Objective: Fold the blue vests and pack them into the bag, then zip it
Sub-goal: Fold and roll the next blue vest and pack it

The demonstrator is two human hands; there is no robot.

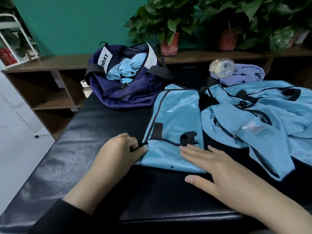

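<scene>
In front of the bag, a folded vest lies on the worktop; the left hand pinches its near corner, the right hand presses flat beside.

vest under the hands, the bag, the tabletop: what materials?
Folded vest: thin synthetic mesh or satin-like fabric, by its sheen and fine weave. Navy bag: probably nylon, matte, soft creases. Table surface: seemingly black faux leather, glossy reflections, slight wrinkles.

The left hand pinches the folded vest at its corner. The right hand lies flat on it. Rolled vests fill the open bag.
</scene>
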